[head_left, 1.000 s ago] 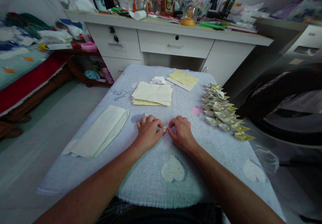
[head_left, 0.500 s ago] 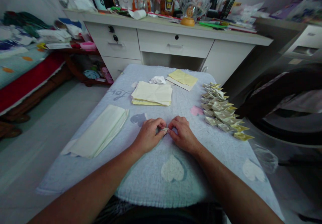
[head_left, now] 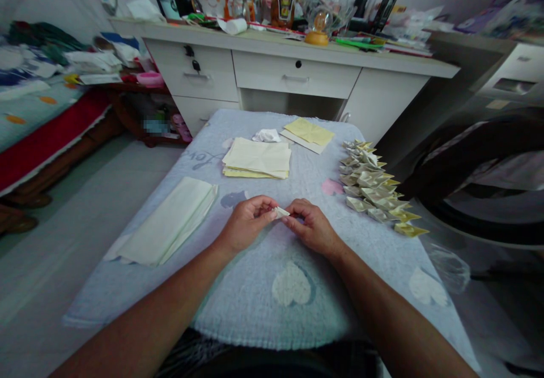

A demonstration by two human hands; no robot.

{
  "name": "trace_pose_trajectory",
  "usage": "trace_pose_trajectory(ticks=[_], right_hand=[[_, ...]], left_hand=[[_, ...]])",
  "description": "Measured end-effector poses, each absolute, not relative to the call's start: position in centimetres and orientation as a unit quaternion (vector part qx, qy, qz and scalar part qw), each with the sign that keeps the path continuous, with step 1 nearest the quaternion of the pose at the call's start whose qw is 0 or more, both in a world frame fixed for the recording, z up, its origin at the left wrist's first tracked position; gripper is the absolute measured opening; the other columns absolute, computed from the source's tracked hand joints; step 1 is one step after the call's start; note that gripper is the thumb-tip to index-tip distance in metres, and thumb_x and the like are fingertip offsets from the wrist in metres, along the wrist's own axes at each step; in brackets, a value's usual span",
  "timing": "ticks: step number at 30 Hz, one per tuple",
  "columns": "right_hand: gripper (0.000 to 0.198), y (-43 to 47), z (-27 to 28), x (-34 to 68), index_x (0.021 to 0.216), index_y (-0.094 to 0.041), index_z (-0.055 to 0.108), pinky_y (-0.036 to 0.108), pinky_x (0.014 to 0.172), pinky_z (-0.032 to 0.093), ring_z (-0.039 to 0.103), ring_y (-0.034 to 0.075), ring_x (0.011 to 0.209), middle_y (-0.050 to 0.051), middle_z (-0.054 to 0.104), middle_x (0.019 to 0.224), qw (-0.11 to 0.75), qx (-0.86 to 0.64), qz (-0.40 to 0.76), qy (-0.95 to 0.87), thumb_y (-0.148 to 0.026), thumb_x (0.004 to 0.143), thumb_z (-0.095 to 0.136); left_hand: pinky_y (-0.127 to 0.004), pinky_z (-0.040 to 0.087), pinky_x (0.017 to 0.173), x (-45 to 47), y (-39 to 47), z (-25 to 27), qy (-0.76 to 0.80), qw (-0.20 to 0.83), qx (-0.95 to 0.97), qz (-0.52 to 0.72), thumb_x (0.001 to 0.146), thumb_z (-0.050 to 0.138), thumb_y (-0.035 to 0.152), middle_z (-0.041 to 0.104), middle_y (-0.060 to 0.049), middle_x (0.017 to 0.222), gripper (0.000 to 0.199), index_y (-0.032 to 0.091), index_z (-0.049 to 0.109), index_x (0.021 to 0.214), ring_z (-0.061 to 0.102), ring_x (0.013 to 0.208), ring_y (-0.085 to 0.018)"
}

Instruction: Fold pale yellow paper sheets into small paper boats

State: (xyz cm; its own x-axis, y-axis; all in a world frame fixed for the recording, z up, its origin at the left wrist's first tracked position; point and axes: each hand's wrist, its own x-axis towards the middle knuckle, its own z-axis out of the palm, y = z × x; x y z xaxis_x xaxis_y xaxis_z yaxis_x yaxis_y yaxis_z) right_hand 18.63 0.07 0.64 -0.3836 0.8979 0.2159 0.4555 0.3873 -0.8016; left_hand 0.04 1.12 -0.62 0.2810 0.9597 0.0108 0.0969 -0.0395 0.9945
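From my distance, I see left hand (head_left: pixel 249 222) and right hand (head_left: pixel 313 229) pinching with fingers (head_left: pixel 269 216) one small folded paper (head_left: pixel 281 212), on the near side of the paper stack (head_left: pixel 257 157).

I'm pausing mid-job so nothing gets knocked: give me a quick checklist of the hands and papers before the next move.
1. Left hand gripping the small folded paper: ok, thumb and fingers pinch its left end.
2. Right hand on the same piece: ok, fingertips meet its right end.
3. Creases in that piece sharp and even: cannot tell, too small and partly covered by fingers.
4. Stack of cream sheets apart from both hands: ok, it lies beyond them.
5. Pointed folded-paper pieces apart from the right hand: ok, grouped along the right side.
6. Long folded papers apart from the left forearm: ok, cloth shows between.
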Motion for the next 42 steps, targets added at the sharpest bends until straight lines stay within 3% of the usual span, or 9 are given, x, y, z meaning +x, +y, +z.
trace_pose_trajectory(ticks=[9,14,16,21,30,37,42], right_hand=[[0.029,0.2,0.1,18.8,0.070,-0.018,0.059,0.028,0.071,0.038,0.050,0.014,0.071,0.000,0.053,0.068,0.368,-0.434,0.362,-0.738,-0.039,0.090,0.055],[0.012,0.1,0.1,18.8,0.091,-0.020,0.058,0.027,0.075,0.041,0.051,0.015,0.080,0.001,0.054,0.084,0.432,-0.420,0.357,-0.714,-0.027,0.084,0.062],[0.009,0.1,0.1,18.8,0.090,-0.020,0.057,0.028,0.076,0.041,0.050,0.015,0.082,0.001,0.052,0.086,0.444,-0.413,0.331,-0.723,-0.022,0.082,0.063],[0.007,0.3,-0.1,18.8,0.083,-0.020,0.060,0.028,0.077,0.040,0.051,0.016,0.084,0.002,0.051,0.086,0.423,-0.419,0.294,-0.748,-0.012,0.082,0.061],[0.008,0.4,-0.1,18.8,0.081,-0.020,0.062,0.030,0.077,0.040,0.052,0.017,0.085,0.002,0.052,0.084,0.397,-0.423,0.272,-0.768,-0.012,0.083,0.063],[0.008,0.4,-0.3,18.8,0.083,-0.020,0.062,0.028,0.074,0.042,0.052,0.016,0.084,0.002,0.050,0.086,0.410,-0.424,0.250,-0.768,-0.012,0.082,0.064],[0.006,0.4,-0.3,18.8,0.083,-0.019,0.060,0.030,0.074,0.042,0.051,0.018,0.085,0.004,0.052,0.086,0.367,-0.439,0.175,-0.801,-0.014,0.083,0.064]], left_hand=[[-0.025,0.049,0.074,0.1,1.0,-0.2,0.422,0.550,0.592,0.411,0.077,0.068,0.027,0.067,-0.002,0.083,0.019,0.015,0.064,0.092,0.062,0.077,-0.013],[-0.027,0.050,0.077,-0.1,1.0,-0.2,0.453,0.499,0.619,0.402,0.078,0.067,0.027,0.069,-0.003,0.088,0.026,0.016,0.067,0.101,0.063,0.080,-0.015],[-0.029,0.050,0.079,-0.1,1.0,-0.3,0.468,0.463,0.640,0.395,0.078,0.067,0.026,0.070,-0.003,0.089,0.025,0.017,0.069,0.102,0.063,0.081,-0.015],[-0.028,0.050,0.079,-0.2,1.0,-0.4,0.478,0.401,0.676,0.391,0.080,0.065,0.025,0.071,-0.002,0.087,0.022,0.018,0.070,0.100,0.063,0.080,-0.015],[-0.026,0.047,0.074,-0.2,0.5,0.2,0.456,0.284,0.750,0.386,0.084,0.062,0.021,0.069,-0.002,0.085,0.014,0.019,0.070,0.095,0.063,0.079,-0.014],[-0.025,0.048,0.073,-0.2,0.5,0.3,0.454,0.277,0.753,0.388,0.084,0.062,0.020,0.068,-0.001,0.084,0.013,0.019,0.069,0.094,0.063,0.077,-0.014],[-0.025,0.048,0.073,-0.1,0.4,0.5,0.455,0.276,0.754,0.385,0.084,0.061,0.019,0.067,0.000,0.082,0.012,0.019,0.068,0.093,0.062,0.076,-0.014]])
